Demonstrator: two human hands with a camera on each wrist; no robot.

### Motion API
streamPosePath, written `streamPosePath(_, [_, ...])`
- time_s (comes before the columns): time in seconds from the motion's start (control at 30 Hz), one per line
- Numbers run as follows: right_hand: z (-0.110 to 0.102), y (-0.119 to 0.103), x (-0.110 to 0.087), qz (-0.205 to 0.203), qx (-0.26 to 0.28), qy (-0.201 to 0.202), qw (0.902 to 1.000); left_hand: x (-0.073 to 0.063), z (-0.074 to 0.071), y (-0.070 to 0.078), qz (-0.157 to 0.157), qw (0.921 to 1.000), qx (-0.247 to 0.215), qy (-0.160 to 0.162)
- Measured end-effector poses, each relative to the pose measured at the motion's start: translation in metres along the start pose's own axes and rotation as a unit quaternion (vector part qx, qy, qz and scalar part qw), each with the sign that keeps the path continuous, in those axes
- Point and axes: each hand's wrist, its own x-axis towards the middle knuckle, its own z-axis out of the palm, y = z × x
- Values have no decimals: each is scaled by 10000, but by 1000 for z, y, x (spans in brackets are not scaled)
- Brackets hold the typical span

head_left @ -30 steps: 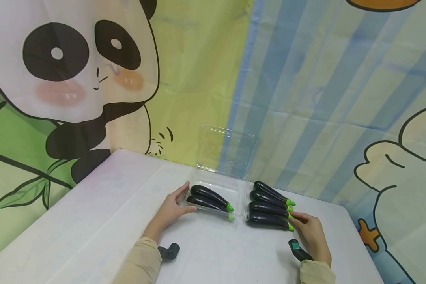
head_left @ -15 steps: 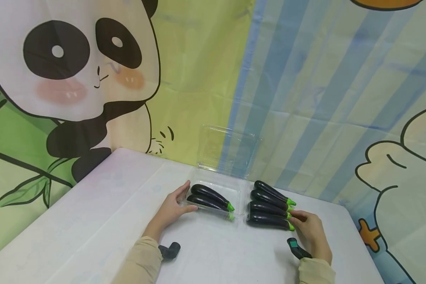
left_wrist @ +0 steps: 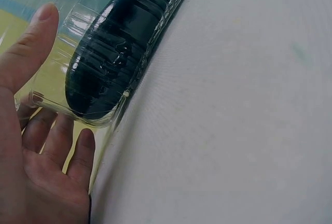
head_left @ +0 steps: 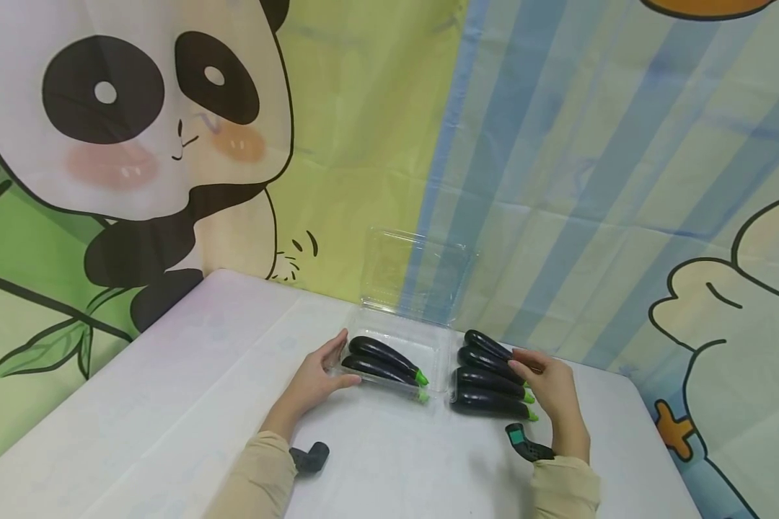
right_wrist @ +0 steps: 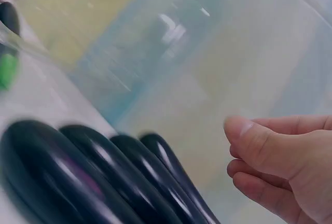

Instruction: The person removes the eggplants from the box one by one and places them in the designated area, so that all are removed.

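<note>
A clear plastic clamshell box (head_left: 433, 353) stands on the table with its lid (head_left: 415, 277) raised against the backdrop. Two dark eggplants with green stems lie inside; one of them (head_left: 386, 353) is plainest in the head view. My left hand (head_left: 314, 382) grips the box's left front corner, thumb on the near side and fingers around the end. Right of the box, several more eggplants (head_left: 490, 402) lie side by side, stems to the right. Over the stem ends of the farther ones hovers my right hand (head_left: 552, 386), fingers loosely bent, nothing between thumb and fingers in the right wrist view.
A white cloth covers the table (head_left: 389, 468). Behind it hangs a printed backdrop (head_left: 363, 144) with a panda and stripes, close to the box lid. Dark wrist-worn devices show at the left wrist (head_left: 310, 458) and the right wrist (head_left: 529, 443).
My right hand has moved away and left from the nearer eggplants' stems to the farther ones. The left hand and the box have stayed where they were.
</note>
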Motion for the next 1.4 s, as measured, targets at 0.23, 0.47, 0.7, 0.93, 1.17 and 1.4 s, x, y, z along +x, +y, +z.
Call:
streamPosePath(0.23, [27, -44, 7, -509, 378, -136, 9979, 0, -2, 0, 22, 10000, 22, 20])
streamPosePath(0.47, [59, -78, 7, -951, 183, -385, 9946, 1, -3, 0, -38, 10000, 36, 47])
streamPosePath(0.7, [88, -97, 6, -1145, -17, -848, 9898, 1, -6, 0, -5, 10000, 52, 46])
streamPosePath(0.93, [105, -107, 9, -1466, -675, -1318, 9780, 0, -3, -1, 33, 9999, -118, 51])
streamPosePath(1.17, [115, -108, 12, -1734, -1605, -1321, 9627, -2, 4, 1, -76, 9997, -248, -19])
streamPosePath(1.4, [120, -111, 13, -1894, -2049, -1420, 9497, -8, -3, 23, -38, 9998, -102, -162])
